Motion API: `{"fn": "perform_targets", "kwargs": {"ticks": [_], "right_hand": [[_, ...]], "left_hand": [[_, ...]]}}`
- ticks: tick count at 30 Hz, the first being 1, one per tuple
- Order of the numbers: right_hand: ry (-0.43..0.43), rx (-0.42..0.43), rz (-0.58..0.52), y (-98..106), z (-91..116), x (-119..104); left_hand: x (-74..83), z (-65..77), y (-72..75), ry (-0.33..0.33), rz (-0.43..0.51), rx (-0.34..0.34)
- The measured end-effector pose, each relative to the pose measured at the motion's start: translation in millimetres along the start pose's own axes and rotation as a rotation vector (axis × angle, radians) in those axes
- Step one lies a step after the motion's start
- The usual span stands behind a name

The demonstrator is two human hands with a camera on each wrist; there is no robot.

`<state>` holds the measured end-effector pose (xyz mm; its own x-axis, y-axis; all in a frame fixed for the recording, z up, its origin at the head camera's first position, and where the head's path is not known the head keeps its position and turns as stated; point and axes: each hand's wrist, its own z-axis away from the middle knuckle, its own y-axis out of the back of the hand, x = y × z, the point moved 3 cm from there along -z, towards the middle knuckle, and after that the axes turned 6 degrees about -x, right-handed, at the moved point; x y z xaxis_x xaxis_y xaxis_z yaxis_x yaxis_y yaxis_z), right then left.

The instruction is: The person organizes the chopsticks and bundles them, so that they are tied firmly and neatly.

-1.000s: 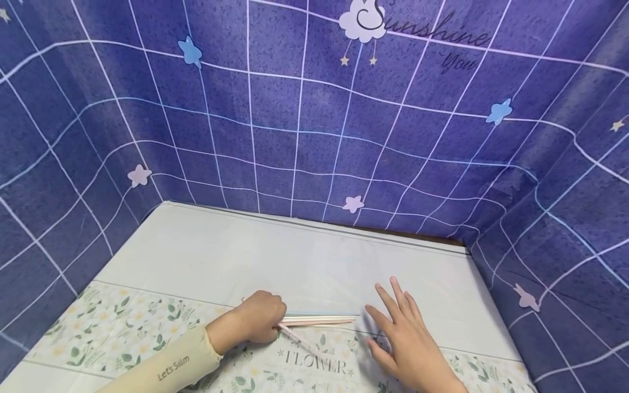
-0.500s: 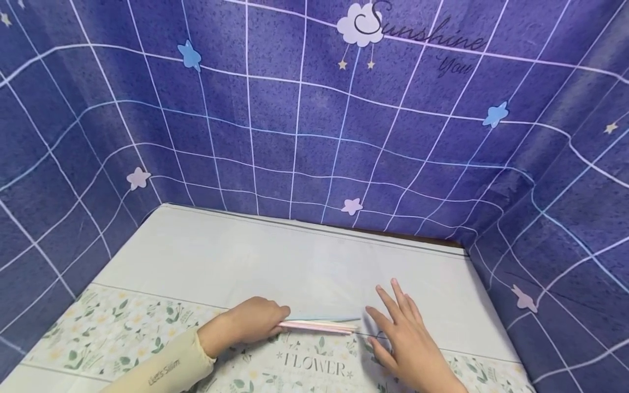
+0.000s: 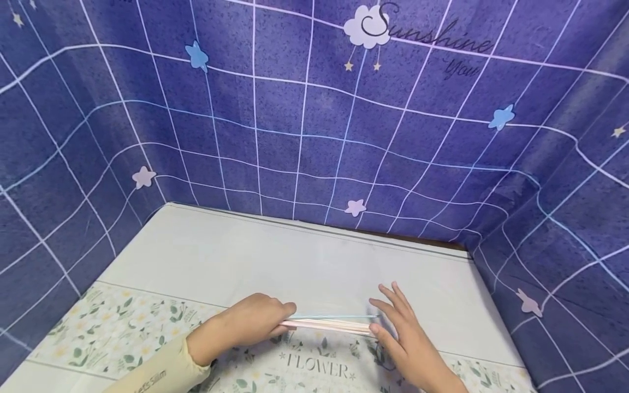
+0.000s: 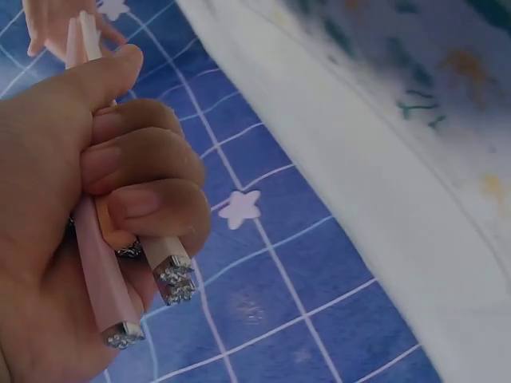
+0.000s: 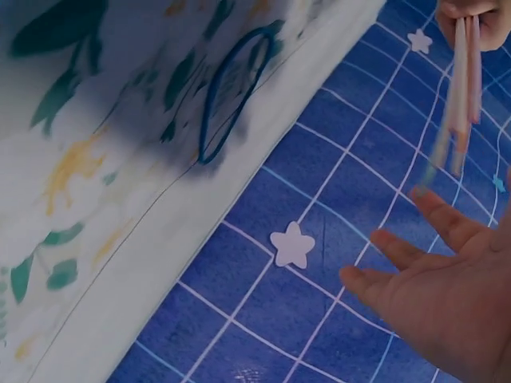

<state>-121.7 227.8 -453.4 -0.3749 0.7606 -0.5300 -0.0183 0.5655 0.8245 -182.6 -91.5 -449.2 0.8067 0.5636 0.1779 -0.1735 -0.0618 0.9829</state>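
My left hand point(image 3: 260, 319) grips a bundle of several slim pastel chopsticks point(image 3: 331, 324), held level above the table. Their square, glittery ends stick out below the curled fingers in the left wrist view, where a pink chopstick point(image 4: 105, 275) shows clearly. The thin tips point right, to my right hand point(image 3: 413, 341). That hand is spread, fingers straight, its thumb and index finger at either side of the tips. A pale blue chopstick point(image 5: 435, 155) ends right at a fingertip in the right wrist view. A dark blue loop point(image 5: 233, 96) like an elastic band lies on the table by the right hand.
The tabletop point(image 3: 275, 251) is white, with a flowered strip point(image 3: 132, 322) bearing the word FLOWER along the front. A purple-blue curtain point(image 3: 295, 120) with a white grid and stars encloses the back and both sides.
The chopsticks have been drawn together into a tighter bundle, and a slanting pink one has joined the rest. The left hand has shifted right, bringing the tips up to the right hand.
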Motion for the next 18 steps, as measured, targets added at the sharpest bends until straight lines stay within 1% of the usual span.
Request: {"fn": "perform_targets", "kwargs": {"ticks": [5, 10, 13, 18], "right_hand": [[0.037, 0.033, -0.062, 0, -2, -1], [0.033, -0.004, -0.188, -3, -3, -3], [0.015, -0.029, -0.278, -3, -5, -6], [-0.058, -0.081, -0.425, -3, -8, -11]], "left_hand": [[10.4, -1.2, 9.7, -0.034, -0.014, 0.008], [15.3, -4.3, 13.1, -0.039, -0.012, 0.001], [16.8, -6.5, 14.8, -0.042, -0.007, 0.015], [18.0, -11.4, 19.5, -0.041, -0.005, 0.048]]}}
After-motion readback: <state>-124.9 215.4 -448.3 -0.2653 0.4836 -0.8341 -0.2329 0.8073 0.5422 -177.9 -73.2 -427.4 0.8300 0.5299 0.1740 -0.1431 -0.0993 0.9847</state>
